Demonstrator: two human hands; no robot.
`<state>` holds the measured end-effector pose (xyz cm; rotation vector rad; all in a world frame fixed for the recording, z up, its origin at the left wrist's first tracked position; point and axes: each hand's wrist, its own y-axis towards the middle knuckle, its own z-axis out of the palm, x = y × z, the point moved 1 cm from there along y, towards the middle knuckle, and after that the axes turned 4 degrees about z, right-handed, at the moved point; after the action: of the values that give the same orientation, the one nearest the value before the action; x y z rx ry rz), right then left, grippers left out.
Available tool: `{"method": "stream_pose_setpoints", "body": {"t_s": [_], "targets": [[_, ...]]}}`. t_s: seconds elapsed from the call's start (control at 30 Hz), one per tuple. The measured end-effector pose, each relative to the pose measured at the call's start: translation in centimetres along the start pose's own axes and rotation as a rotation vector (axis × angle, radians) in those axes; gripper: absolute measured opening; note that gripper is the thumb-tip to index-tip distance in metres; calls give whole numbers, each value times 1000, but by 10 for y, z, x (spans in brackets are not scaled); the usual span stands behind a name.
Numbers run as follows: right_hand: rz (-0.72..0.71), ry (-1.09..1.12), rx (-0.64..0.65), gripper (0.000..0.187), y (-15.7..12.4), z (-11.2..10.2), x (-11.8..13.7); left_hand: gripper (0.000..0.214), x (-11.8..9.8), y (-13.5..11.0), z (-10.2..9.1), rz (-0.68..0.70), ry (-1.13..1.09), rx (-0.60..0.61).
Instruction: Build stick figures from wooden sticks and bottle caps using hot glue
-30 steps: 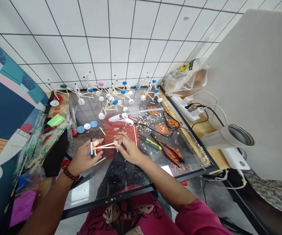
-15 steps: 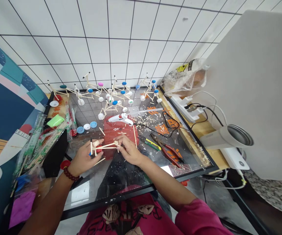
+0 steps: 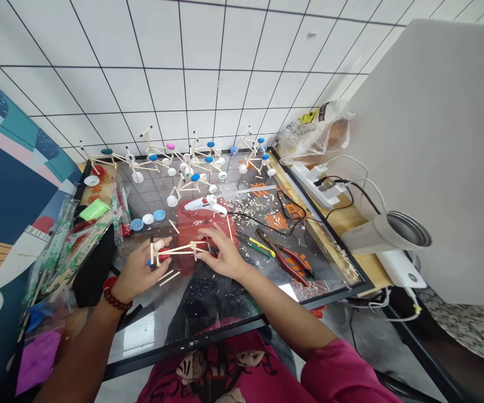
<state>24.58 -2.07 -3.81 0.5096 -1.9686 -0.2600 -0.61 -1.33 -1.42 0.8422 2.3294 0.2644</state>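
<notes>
My left hand (image 3: 139, 270) is closed around one end of a small bicycle model (image 3: 177, 251) built from pale wooden sticks. A black-tipped crosspiece stands at that end. A red bottle cap (image 3: 164, 253) and a bit of blue show among the left fingers. My right hand (image 3: 222, 253) curls round the model's other end, thumb and forefinger at the joined sticks; its exact grip is partly hidden. Under the model lies a red mat (image 3: 187, 218), with a white glue gun (image 3: 206, 205) on its far edge. Loose sticks (image 3: 169, 278) lie below the left hand.
Several finished stick models with cap wheels stand along the back, including one with a blue seat (image 3: 195, 177). Blue and white caps (image 3: 148, 219) lie left of the mat. Red-handled pliers (image 3: 287, 263), a yellow cutter (image 3: 262, 247), a black cord (image 3: 262, 221) and wood scraps are on the right.
My right fingers have spread from their pinch at the joint and now reach round the model's right end. More of the joined sticks shows. The left hand keeps its hold.
</notes>
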Motion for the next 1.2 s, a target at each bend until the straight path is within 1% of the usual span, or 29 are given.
{"method": "stream_pose_setpoints", "body": {"t_s": [0.17, 0.37, 0.43, 0.57, 0.77, 0.83, 0.93, 0.97, 1.0, 1.13, 1.17, 1.2], "targets": [[-29, -57, 27, 22, 2, -3, 1, 49, 3, -2, 0, -61, -10, 32], [14, -31, 33, 19, 2, -3, 0, 63, 11, -2, -7, -183, -123, 117], [25, -29, 37, 19, 2, -3, 0, 60, 16, -1, -11, -175, -119, 130], [33, -20, 18, 18, 2, -3, 0, 42, 19, 0, -13, -119, -85, 125], [69, -40, 21, 16, 3, -1, 1, 37, 14, 2, -11, -97, -112, 108], [49, -56, 32, 23, 3, -4, 3, 37, 13, 2, -11, -106, -112, 111], [22, -82, 32, 49, 3, -14, 7, 36, 13, 3, -12, -96, -107, 113], [23, -84, 7, 54, 3, -19, 7, 36, 13, 3, -12, -88, -101, 112], [31, -80, -34, 53, 3, -26, 7, 37, 13, 3, -12, -81, -96, 112], [112, 1, -255, 30, 2, -50, 0, 43, 14, 3, -11, -98, -101, 124], [135, 14, -278, 27, 2, -54, -2, 46, 14, 2, -11, -109, -103, 128], [147, 15, -268, 26, 2, -57, -4, 49, 13, 2, -11, -120, -103, 131]]}}
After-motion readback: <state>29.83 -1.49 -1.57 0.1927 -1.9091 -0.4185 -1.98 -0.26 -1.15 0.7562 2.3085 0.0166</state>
